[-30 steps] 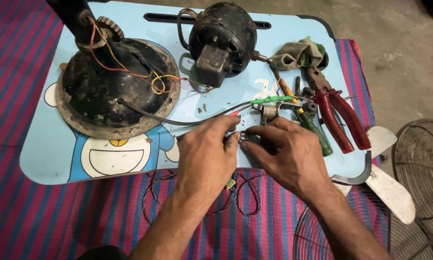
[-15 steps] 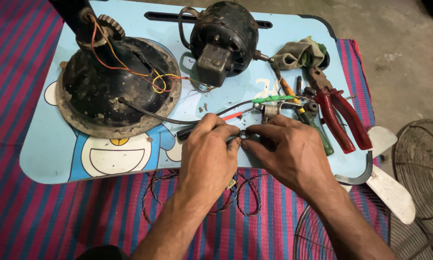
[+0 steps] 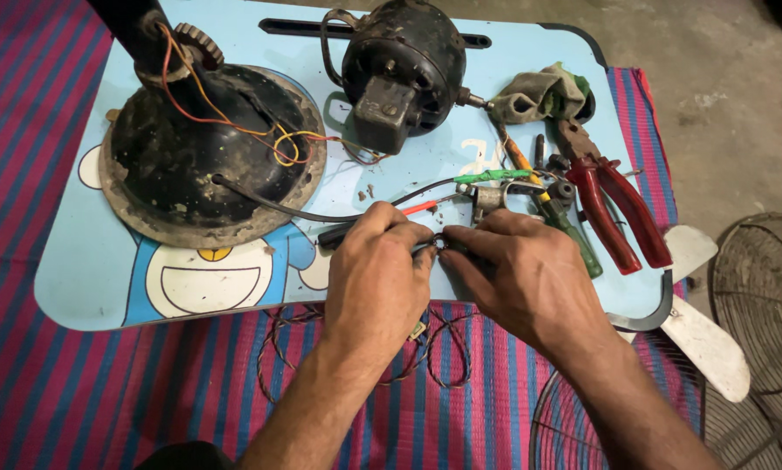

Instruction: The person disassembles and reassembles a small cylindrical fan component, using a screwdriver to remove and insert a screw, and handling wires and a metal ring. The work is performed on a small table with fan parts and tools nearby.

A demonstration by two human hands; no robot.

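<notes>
My left hand (image 3: 378,278) and right hand (image 3: 521,278) meet fingertip to fingertip at the near edge of the light-blue cartoon-printed table (image 3: 78,278), both pinched shut on a thin dark wire (image 3: 432,248). Far left stands the round black fan base (image 3: 204,152); beyond my hands, the black motor (image 3: 404,65). Red-handled pliers (image 3: 613,204) lie right, beside a green-handled screwdriver (image 3: 574,239). Coiled wire (image 3: 443,352) rests nearer, on the striped mat (image 3: 78,392).

No packages, labels, signs or screens show anywhere around the left hand (image 3: 378,278) or the right hand (image 3: 521,278). Nothing of that kind lies near either.
</notes>
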